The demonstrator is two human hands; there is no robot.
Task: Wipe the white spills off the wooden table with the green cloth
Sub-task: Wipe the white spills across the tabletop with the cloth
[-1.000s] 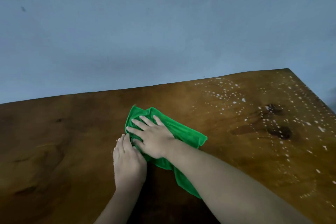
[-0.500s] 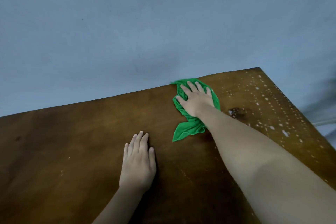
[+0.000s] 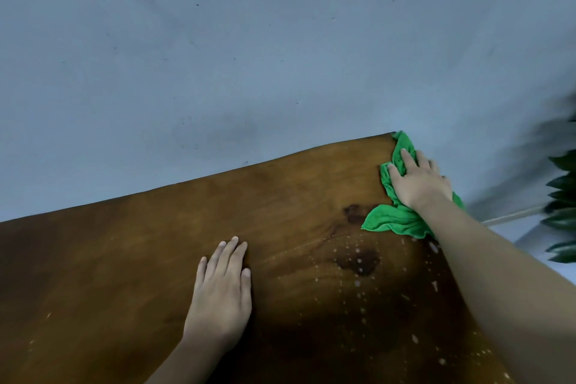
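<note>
The green cloth [image 3: 391,218] lies bunched at the far right corner of the wooden table [image 3: 156,243]. My right hand [image 3: 417,184] presses flat on top of it, fingers spread toward the corner. My left hand [image 3: 223,287] rests palm-down on the bare wood near the middle, holding nothing. White spills [image 3: 358,271] dot the wood in front of the cloth and along the right edge under my right forearm, around a dark knot.
A plain grey wall [image 3: 249,56] stands behind the table. Dark green plant leaves [image 3: 564,196] show at the right edge of the view, beyond the table's right side. A second dark knot [image 3: 353,212] marks the wood just left of the cloth.
My right hand has swept the cloth from the table's middle out to the far right corner. My left hand came off the cloth and lies flat on the wood.
</note>
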